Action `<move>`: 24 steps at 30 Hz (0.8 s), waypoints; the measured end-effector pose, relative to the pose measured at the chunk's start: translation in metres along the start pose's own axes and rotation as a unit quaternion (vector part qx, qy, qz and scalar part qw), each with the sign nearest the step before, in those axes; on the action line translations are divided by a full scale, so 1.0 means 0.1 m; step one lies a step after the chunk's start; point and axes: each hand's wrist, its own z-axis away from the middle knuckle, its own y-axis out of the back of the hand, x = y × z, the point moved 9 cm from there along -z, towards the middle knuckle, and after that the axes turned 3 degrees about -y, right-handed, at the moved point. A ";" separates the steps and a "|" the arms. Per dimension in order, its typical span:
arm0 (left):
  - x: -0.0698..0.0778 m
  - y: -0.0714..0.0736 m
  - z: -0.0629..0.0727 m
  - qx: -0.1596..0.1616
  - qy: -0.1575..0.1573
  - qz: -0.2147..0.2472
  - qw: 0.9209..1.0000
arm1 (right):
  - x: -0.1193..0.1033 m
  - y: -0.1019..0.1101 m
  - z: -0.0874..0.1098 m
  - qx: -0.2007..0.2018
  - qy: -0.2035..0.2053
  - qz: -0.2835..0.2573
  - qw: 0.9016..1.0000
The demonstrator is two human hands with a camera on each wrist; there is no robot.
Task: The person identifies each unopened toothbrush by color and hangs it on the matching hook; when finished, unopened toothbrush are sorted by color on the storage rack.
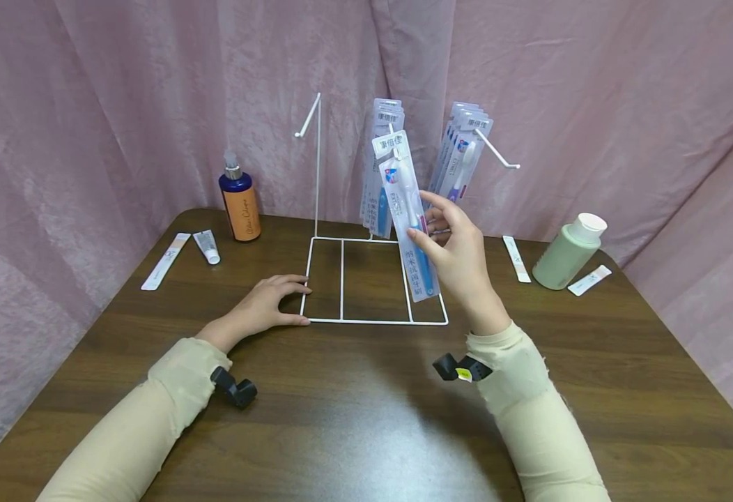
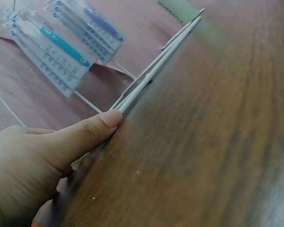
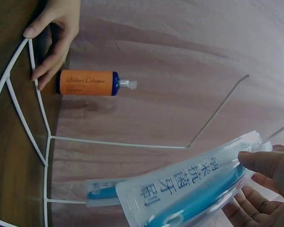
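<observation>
My right hand [image 1: 457,244] pinches a packaged toothbrush [image 1: 407,216] with a blue handle, thumb in front and fingers at its edge. The pack is tilted, its top overlapping the middle hook of a white wire display rack [image 1: 375,322] in the head view. Behind it, several toothbrush packs [image 1: 369,167] hang on that hook. More packs [image 1: 463,150], the front one purple-handled, hang on the right hook. The left hook [image 1: 308,117] carries nothing. My left hand [image 1: 269,307] rests at the rack's front left corner, thumb [image 2: 111,118] touching the wire, fingers spread along the left bar.
A blue bottle with an orange label [image 1: 241,209], a small tube [image 1: 207,247] and a white sachet [image 1: 166,261] are at the left. On the right lie a green bottle [image 1: 561,258] and two sachets [image 1: 515,259]. A pink curtain [image 1: 153,90] hangs behind the table.
</observation>
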 end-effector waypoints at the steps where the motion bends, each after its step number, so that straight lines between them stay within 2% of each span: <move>1: 0.00 0.00 0.00 0.000 0.000 0.000 1.000 | 0.01 -0.01 -0.01 0.005 0.000 -0.002 1.000; 11: 0.00 0.00 0.00 0.001 0.000 0.001 1.000 | 0.13 -0.15 -0.18 0.052 -0.007 -0.003 0.999; 24: 0.02 0.02 0.01 0.010 -0.008 -0.001 1.000 | 0.29 -0.34 -0.45 0.053 -0.037 0.002 0.998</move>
